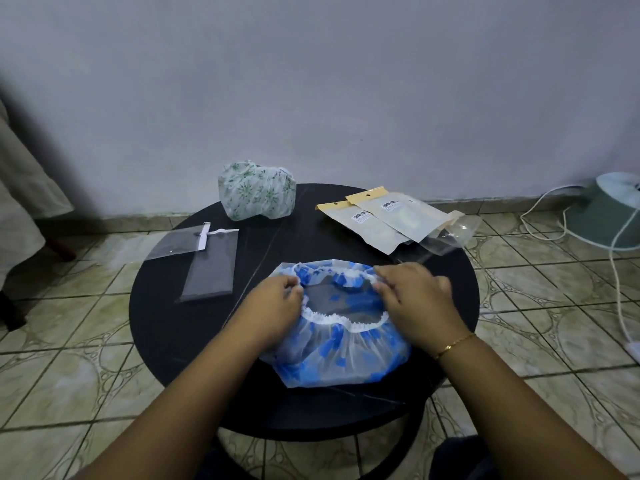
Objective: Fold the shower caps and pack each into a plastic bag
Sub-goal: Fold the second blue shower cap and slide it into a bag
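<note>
Gripping blue cap [341, 355] rim: left hand [277, 299], right hand [415, 299].

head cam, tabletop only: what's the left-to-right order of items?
clear plastic bags → green-print shower cap → blue-print shower cap, gripped by left hand and right hand → packed labelled bags

The fan [613, 209] is cut off by the right edge. Barcode labels on the packaged pouches [381, 216] are too small to read. Both hands' fingertips are motion-blurred against the blue shower cap [339, 355].
</note>
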`<action>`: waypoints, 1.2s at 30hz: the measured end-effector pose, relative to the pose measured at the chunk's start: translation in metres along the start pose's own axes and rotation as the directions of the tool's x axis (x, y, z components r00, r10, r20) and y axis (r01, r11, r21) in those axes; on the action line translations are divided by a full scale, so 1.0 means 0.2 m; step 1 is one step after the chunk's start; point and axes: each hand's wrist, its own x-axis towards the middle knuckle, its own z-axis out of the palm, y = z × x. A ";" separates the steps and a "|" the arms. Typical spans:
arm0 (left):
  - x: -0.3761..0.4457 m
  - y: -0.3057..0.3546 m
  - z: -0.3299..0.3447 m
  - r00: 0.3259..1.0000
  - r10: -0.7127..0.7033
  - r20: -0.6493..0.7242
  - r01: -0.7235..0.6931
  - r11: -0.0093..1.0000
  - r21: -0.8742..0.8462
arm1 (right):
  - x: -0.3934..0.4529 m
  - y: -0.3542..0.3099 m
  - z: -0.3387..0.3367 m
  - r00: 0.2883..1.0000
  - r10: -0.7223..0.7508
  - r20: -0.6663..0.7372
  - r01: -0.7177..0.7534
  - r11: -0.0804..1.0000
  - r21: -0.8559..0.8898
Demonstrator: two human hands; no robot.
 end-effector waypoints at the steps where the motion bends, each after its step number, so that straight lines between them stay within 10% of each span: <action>1: -0.02 0.00 0.02 0.998 -0.003 0.070 0.001 1.000 0.019 | -0.01 -0.01 0.02 0.994 -0.010 0.112 0.015 0.999 -0.044; 5: -0.01 -0.03 0.07 0.969 -0.053 0.243 0.019 0.990 0.139 | -0.02 0.03 0.10 0.902 0.093 0.421 0.008 0.972 -0.234; 19: -0.03 -0.20 -0.04 0.924 -0.048 0.379 -0.154 0.862 0.483 | -0.03 0.16 0.07 0.891 0.111 0.440 -0.023 0.980 -0.200; 29: -0.04 -0.12 -0.01 0.951 0.243 -0.193 -0.212 0.963 0.167 | -0.03 0.07 0.05 0.986 -0.011 0.165 -0.016 0.987 0.160; 36: -0.06 -0.06 0.12 0.959 -0.072 0.275 -0.053 0.905 0.421 | -0.04 0.06 0.16 0.899 0.048 0.435 0.026 0.986 -0.162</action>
